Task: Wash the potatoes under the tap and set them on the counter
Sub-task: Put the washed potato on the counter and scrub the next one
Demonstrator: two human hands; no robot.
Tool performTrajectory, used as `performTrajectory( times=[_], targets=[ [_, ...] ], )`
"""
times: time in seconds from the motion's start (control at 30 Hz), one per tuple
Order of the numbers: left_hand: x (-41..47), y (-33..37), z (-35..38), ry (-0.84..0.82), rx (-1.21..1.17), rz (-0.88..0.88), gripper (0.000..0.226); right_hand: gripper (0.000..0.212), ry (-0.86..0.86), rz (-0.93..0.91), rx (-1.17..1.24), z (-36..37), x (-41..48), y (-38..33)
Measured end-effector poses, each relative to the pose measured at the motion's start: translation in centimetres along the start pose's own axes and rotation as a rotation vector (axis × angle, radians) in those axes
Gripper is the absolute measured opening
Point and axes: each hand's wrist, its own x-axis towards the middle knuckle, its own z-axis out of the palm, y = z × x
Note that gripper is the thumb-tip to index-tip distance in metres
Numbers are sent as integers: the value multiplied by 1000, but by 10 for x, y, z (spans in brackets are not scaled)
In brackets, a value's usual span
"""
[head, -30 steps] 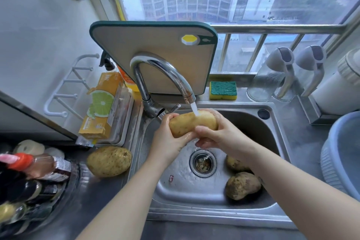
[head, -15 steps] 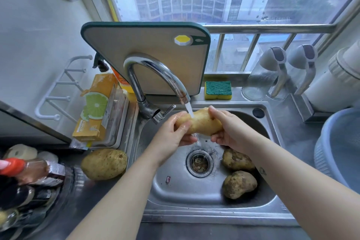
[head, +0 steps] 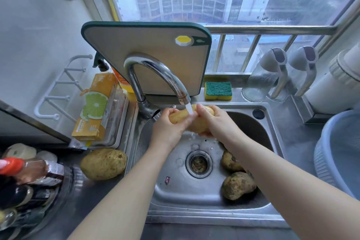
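- Done: one clean potato (head: 103,163) lies on the steel counter (head: 93,197), just left of the sink (head: 175,191).
- In progress: the held potato (head: 195,125) is over the basin under the running tap (head: 155,72). The left hand (head: 167,128) and right hand (head: 214,121) each curl round one end.
- Remaining, by judgement: the near soiled potato (head: 238,185) and the far soiled potato (head: 230,161) lie in the basin, right of the drain.
- Room: a barred window (head: 253,9) is behind. A cutting board (head: 146,54) leans behind the tap, with a sponge (head: 218,90) beside it.

Upright cutting board (head: 146,60), green sponge (head: 218,88), orange box (head: 95,109), blue basin (head: 339,152), sauce bottles (head: 31,169)
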Motion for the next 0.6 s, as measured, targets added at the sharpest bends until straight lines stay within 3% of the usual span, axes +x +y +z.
performTrajectory(
  times=[0.1, 0.17, 0.33, 0.47, 0.6],
  targets=[
    [1, -2, -6, -106, -2, 18, 37, 40, -3, 39, 38, 0, 0, 2],
    [0, -5, -9, -194, -18, 22, 44, 38, -3, 49, 46, -2, -3, 2],
    [-5, -10, -2, -66, -73, 16, 63, 34, 9, -46, 5, 2, -6, 0],
    [-7, -7, -1, -99, -56, 56, 37, 34, -5, -4, 58, -3, -8, 3],
    [-9, -13, -8, -286, -336, -66, 27, 35, -94, 47, 106, -15, -6, 14]
  ],
)
